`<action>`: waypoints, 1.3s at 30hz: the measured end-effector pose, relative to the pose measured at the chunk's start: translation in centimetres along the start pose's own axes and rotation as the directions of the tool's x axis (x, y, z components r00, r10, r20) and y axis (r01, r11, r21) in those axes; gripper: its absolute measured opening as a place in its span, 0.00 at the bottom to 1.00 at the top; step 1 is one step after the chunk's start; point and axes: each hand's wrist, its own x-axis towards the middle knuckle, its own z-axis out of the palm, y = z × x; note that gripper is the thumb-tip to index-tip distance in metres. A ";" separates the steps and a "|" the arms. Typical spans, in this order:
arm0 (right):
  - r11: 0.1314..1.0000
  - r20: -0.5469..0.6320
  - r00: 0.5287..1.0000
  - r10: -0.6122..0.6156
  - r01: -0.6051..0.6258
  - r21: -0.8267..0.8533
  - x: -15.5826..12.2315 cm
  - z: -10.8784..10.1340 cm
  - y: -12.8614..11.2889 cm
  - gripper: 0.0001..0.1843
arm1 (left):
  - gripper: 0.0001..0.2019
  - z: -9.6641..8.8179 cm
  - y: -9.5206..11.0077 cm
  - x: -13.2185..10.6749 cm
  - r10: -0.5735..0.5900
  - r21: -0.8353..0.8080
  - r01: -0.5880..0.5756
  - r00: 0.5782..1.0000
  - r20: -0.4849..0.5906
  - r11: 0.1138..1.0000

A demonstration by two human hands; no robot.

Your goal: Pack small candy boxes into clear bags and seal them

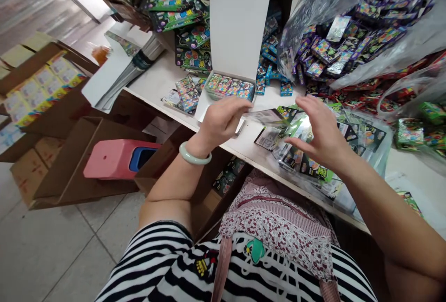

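Note:
My left hand [223, 121], with a pale green bangle on the wrist, pinches the end of a clear plastic packet [266, 117] held over the white table [167, 76]. My right hand [318, 132] hovers just right of that packet with fingers spread, above a pile of clear sleeves with green printed cards [313, 162]. Behind my left hand stands an open white box [232, 86] filled with small colourful packs, its lid upright.
A big clear bag of small purple packs [348, 37] lies at the back right, green boxes [413, 132] at the far right. Stacks of green packets [181, 14] sit at the back. On the floor to the left are open cartons [69, 153] and a pink stool [114, 158].

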 end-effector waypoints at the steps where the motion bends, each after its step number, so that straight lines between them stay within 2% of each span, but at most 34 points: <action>1: 1.000 -0.008 1.000 0.013 -0.013 -0.004 1.0 -0.3 -0.6 0.26 | 0.12 -0.3 0.5 1.3 0.000 -0.019 0.000 0.999 -0.048 1.000; 3: 0.994 -0.044 0.993 0.106 -0.105 0.035 2.2 -0.9 -1.5 0.14 | 0.14 -0.1 1.0 3.3 -0.048 -0.092 0.032 0.983 -0.178 0.995; 5: 0.967 -0.147 0.959 0.242 -0.227 0.112 2.2 -1.4 -1.8 0.13 | 0.17 1.3 1.3 4.1 -0.135 -0.243 0.066 0.950 -0.280 0.968; 6: 0.948 -0.211 0.929 0.305 -0.276 0.158 1.8 -1.4 -1.6 0.14 | 0.20 2.5 1.4 4.0 -0.185 -0.348 0.082 0.943 -0.275 0.934; 7: 0.928 -0.261 0.896 0.358 -0.311 0.206 1.1 -1.4 -1.1 0.16 | 0.22 4.1 1.6 3.5 -0.232 -0.461 0.109 0.948 -0.218 0.881; 8: 0.907 -0.281 0.872 0.402 -0.336 0.256 0.3 -1.2 -0.5 0.16 | 0.24 5.9 1.9 2.8 -0.270 -0.572 0.159 0.956 -0.113 0.805; 9: 0.883 -0.262 0.860 0.437 -0.355 0.307 -0.7 -0.9 0.1 0.17 | 0.26 7.8 2.3 2.0 -0.312 -0.656 0.250 0.950 0.022 0.712; 10: 0.857 -0.207 0.863 0.462 -0.373 0.355 -1.8 -0.5 0.8 0.16 | 0.25 9.6 2.8 1.2 -0.362 -0.704 0.339 0.924 0.123 0.625; 11: 0.834 -0.151 0.867 0.475 -0.388 0.393 -3.0 -0.2 1.4 0.16 | 0.22 11.3 3.4 0.4 -0.435 -0.728 0.405 0.886 0.163 0.554; 12: 0.824 -0.135 0.867 0.479 -0.391 0.411 -4.2 -0.1 1.9 0.16 | 0.19 12.6 4.0 -0.1 -0.516 -0.733 0.450 0.842 0.158 0.510; 13: 0.838 -0.180 0.863 0.472 -0.376 0.396 -5.4 -0.2 2.1 0.16 | 0.16 13.5 4.6 -0.5 -0.568 -0.721 0.479 0.810 0.143 0.501; 14: 0.874 -0.282 0.849 0.447 -0.346 0.341 -6.5 -0.5 2.2 0.18 | 0.14 14.0 5.2 -0.6 -0.586 -0.692 0.498 0.799 0.132 0.523; 15: 0.916 -0.410 0.822 0.394 -0.316 0.247 -7.5 -1.1 2.0 0.20 | 0.12 14.1 5.8 -0.5 -0.562 -0.646 0.506 0.815 0.141 0.572; 16: 0.946 -0.511 0.797 0.321 -0.298 0.131 -8.3 -1.8 1.8 0.21 | 0.10 14.0 6.3 -0.4 -0.494 -0.591 0.494 0.851 0.179 0.638; 17: 0.956 -0.556 0.791 0.254 -0.293 0.020 -9.0 -2.7 1.5 0.22 | 0.08 13.6 6.9 -0.2 -0.396 -0.535 0.461 0.886 0.240 0.708; 18: 0.952 -0.542 0.812 0.219 -0.299 -0.063 -9.5 -3.6 1.3 0.23 | 0.08 13.2 7.6 0.0 -0.290 -0.486 0.408 0.908 0.303 0.773; 20: 0.934 -0.426 0.865 0.264 -0.340 -0.111 -10.4 -5.1 1.1 0.21 | 0.08 12.6 9.0 0.0 -0.122 -0.403 0.279 0.920 0.373 0.872; 21: 0.924 -0.366 0.875 0.318 -0.372 -0.087 -10.7 -5.5 1.2 0.21 | 0.09 12.4 9.7 -0.1 -0.070 -0.362 0.220 0.921 0.383 0.906; 23: 0.897 -0.295 0.854 0.428 -0.441 0.026 -11.5 -6.0 1.6 0.19 | 0.09 12.3 10.8 -0.4 -0.018 -0.281 0.131 0.927 0.374 0.951; 26: 0.854 -0.145 0.850 0.507 -0.472 0.221 -12.7 -6.5 2.1 0.15 | 0.09 12.3 11.3 -0.8 0.025 -0.202 0.053 0.932 0.362 0.978; 28: 0.824 0.057 0.869 0.492 -0.486 0.292 -13.1 -6.9 2.0 0.15 | 0.10 12.2 11.2 -0.8 0.072 -0.166 -0.009 0.923 0.377 0.986; 30: 0.790 0.245 0.853 0.461 -0.520 0.325 -12.9 -7.3 1.7 0.17 | 0.11 11.9 11.1 -0.7 0.153 -0.159 -0.098 0.911 0.382 0.982; 31: 0.771 0.286 0.841 0.459 -0.537 0.341 -12.7 -7.4 1.5 0.17 | 0.12 11.7 11.2 -0.6 0.191 -0.155 -0.143 0.912 0.363 0.977; 33: 0.747 0.258 0.841 0.476 -0.541 0.387 -12.1 -7.3 1.2 0.16 | 0.13 11.5 11.4 -0.4 0.233 -0.099 -0.213 0.927 0.295 0.972; 35: 0.745 0.185 0.858 0.479 -0.508 0.433 -11.3 -6.9 1.0 0.15 | 0.16 11.3 11.6 -0.2 0.221 0.021 -0.234 0.941 0.258 0.972; 37: 0.746 0.157 0.881 0.447 -0.464 0.478 -10.5 -6.4 1.0 0.12 | 0.17 11.2 11.4 0.0 0.179 0.130 -0.225 0.938 0.298 0.966; 39: 0.739 0.144 0.900 0.412 -0.422 0.525 -9.6 -6.0 1.0 0.11 | 0.17 11.2 10.8 0.3 0.142 0.170 -0.215 0.922 0.360 0.962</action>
